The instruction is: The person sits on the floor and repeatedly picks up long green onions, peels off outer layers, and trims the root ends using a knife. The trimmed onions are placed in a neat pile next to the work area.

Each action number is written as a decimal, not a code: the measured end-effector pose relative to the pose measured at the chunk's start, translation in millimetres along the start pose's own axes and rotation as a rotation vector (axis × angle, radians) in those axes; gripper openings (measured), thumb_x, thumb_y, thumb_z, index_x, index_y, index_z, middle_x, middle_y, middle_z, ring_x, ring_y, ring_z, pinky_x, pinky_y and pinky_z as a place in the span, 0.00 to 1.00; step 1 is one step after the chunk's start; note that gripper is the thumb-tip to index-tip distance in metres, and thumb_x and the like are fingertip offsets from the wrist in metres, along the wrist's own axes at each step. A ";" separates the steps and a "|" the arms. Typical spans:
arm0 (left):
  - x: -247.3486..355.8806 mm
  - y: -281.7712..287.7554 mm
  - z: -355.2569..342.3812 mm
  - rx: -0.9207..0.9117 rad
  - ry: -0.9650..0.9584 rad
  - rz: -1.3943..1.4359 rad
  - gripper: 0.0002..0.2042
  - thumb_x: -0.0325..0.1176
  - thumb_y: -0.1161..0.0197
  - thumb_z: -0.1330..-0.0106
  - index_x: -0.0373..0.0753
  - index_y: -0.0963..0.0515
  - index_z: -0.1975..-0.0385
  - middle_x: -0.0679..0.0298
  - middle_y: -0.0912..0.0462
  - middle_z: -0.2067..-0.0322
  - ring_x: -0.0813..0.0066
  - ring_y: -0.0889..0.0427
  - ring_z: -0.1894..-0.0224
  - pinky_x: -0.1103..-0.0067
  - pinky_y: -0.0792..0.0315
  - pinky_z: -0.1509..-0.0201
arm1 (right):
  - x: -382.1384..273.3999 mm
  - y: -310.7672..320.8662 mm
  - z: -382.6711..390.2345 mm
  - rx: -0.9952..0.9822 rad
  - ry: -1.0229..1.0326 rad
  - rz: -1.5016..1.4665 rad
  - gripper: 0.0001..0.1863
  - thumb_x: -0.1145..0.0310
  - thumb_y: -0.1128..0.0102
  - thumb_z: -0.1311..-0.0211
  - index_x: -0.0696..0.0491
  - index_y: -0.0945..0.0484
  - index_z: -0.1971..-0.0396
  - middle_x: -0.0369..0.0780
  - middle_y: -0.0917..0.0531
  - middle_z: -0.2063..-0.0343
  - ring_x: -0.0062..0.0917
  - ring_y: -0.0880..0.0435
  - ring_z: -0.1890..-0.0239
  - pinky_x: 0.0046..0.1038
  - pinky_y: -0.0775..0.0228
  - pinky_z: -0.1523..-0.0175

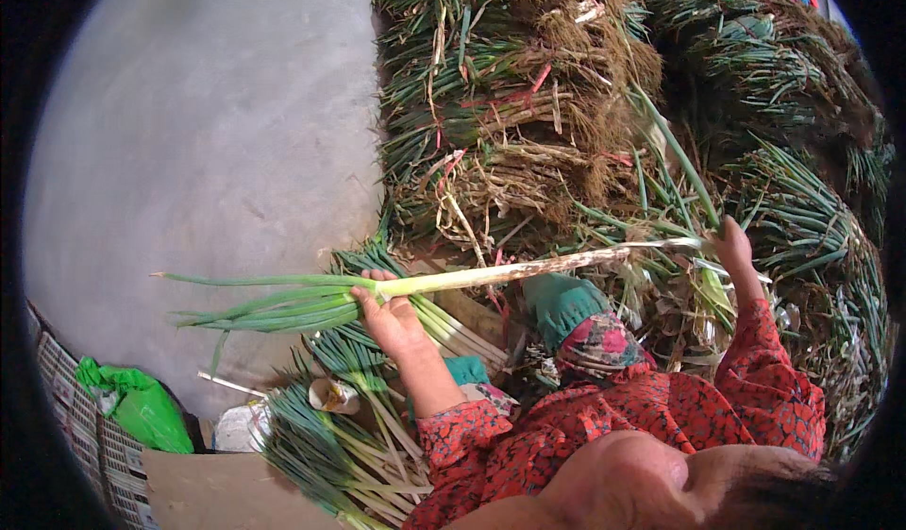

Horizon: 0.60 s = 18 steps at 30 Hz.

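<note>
A long green onion (453,280) lies almost level in front of me, its green leaves to the left and its pale, brown-spotted stem to the right. My left hand (389,320) is closed round it where the leaves meet the stem. Off to the right, my right hand (736,247) is closed on a green leaf (679,157) that points up and away. A pale strip of outer skin runs from the stem's right end to that hand. Below my left hand lie several trimmed green onions (354,436) with white stems.
Tied bundles of rooted green onions (528,105) are stacked ahead, with another stack (783,67) at the right. Peeled scraps (698,289) litter the floor beside my knee (566,308). At lower left are a green plastic bag (142,407), a slatted crate (80,426) and cardboard (222,492).
</note>
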<state>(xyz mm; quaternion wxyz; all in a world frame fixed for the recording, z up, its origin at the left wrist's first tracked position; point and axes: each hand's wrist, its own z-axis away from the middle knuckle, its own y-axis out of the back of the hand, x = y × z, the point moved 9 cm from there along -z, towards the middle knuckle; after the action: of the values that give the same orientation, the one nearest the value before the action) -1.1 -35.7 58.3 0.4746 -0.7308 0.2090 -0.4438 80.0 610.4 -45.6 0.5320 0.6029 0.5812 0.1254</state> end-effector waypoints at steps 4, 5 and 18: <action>15.6 6.3 -1.3 0.011 -0.073 -0.029 0.17 0.39 0.49 0.39 0.31 0.35 0.59 0.60 0.29 0.63 0.70 0.30 0.61 0.74 0.34 0.51 | -12.7 23.8 21.8 0.078 -0.059 0.170 0.22 0.70 0.42 0.54 0.56 0.38 0.58 0.50 0.32 0.57 0.45 0.30 0.58 0.37 0.34 0.58; 17.0 1.9 1.0 0.006 -0.079 -0.039 0.17 0.39 0.50 0.39 0.31 0.36 0.58 0.60 0.29 0.63 0.70 0.30 0.61 0.74 0.34 0.51 | -34.4 26.6 20.9 0.112 0.057 0.135 0.23 0.69 0.43 0.53 0.58 0.38 0.56 0.51 0.36 0.53 0.46 0.32 0.56 0.36 0.36 0.54; 36.5 -59.5 42.2 -0.061 -0.196 -0.016 0.15 0.39 0.50 0.39 0.32 0.34 0.62 0.61 0.28 0.65 0.72 0.30 0.61 0.74 0.36 0.52 | -358.6 139.7 69.6 0.104 0.859 -0.607 0.20 0.70 0.43 0.52 0.58 0.34 0.57 0.48 0.27 0.63 0.42 0.29 0.59 0.33 0.35 0.55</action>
<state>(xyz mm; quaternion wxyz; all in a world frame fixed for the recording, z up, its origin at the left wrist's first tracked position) 46.6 -13.3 120.5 0.4669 -0.7865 0.1691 -0.3673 107.8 310.5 203.9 0.2276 0.3272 0.9008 0.1726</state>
